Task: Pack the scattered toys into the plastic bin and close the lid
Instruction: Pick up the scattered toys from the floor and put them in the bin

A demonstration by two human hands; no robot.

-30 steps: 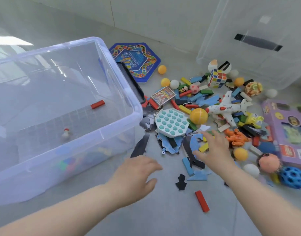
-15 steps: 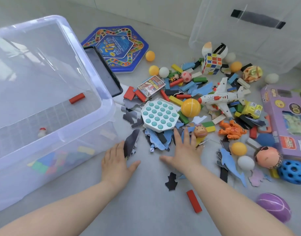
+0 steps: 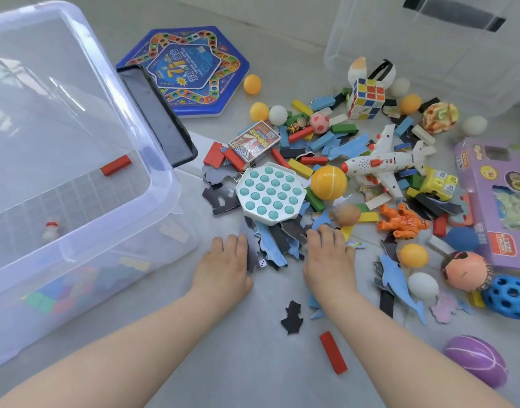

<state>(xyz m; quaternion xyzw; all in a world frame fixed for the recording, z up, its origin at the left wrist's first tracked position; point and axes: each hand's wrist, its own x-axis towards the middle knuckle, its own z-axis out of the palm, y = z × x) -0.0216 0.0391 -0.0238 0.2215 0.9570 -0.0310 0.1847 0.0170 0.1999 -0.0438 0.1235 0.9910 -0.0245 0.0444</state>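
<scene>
Logging from left: plastic bin well left of the left fingers, open-topped, holding a red block, a small white figure and blurred coloured blocks seen through its wall. Palm-down left hand, fingers straight and close together, tips touching the heap of flat puzzle pieces; right hand likewise at the heap's other side. Pieces judged light, thin, bendable, apt to slide on the floor: rake together, scoop from both edges rather than pinch singly. Just beyond the fingertips, pop-it toy; right of the right fingers, orange ball, a likely roller.
</scene>
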